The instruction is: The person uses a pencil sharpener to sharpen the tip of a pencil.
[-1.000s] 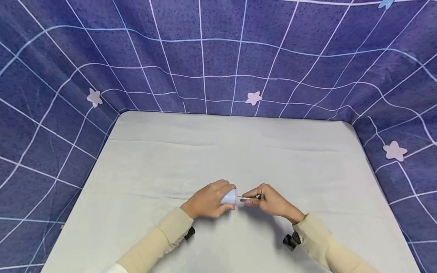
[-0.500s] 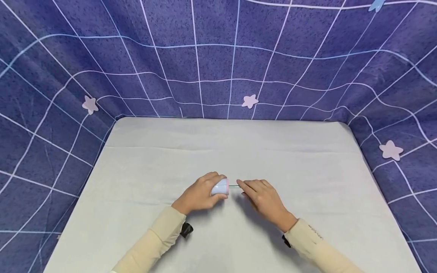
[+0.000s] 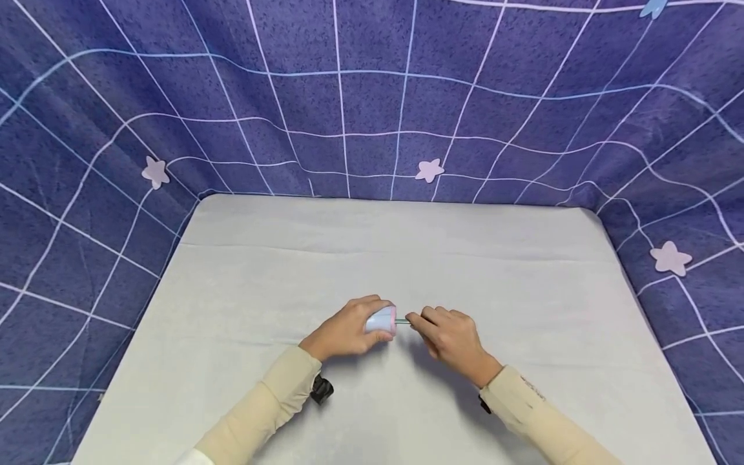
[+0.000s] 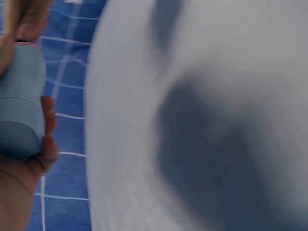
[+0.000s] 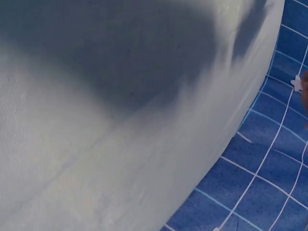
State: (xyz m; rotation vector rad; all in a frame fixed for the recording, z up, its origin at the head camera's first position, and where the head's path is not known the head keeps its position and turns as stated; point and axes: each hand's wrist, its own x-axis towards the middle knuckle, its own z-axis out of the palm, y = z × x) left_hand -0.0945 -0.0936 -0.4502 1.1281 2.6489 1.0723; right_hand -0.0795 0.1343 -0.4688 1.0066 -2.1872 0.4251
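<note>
My left hand grips a light blue rounded cylinder with a pink end. It is held sideways above the table, the pink end facing right. In the left wrist view the cylinder shows a seam round its body, and fingers wrap its side. A thin green pencil-like stick runs from the middle of the pink end to my right hand, whose fingers pinch it. Most of the stick is hidden by that hand, and its exact kind cannot be told.
A white cloth-covered table lies under both hands. Dark blue curtain with a pale grid and stars surrounds its back and sides. Each wrist carries a black device.
My right hand has turned palm down over the stick, and its fingers have curled further round it since half a second ago. My left hand keeps hold of the cylinder.
</note>
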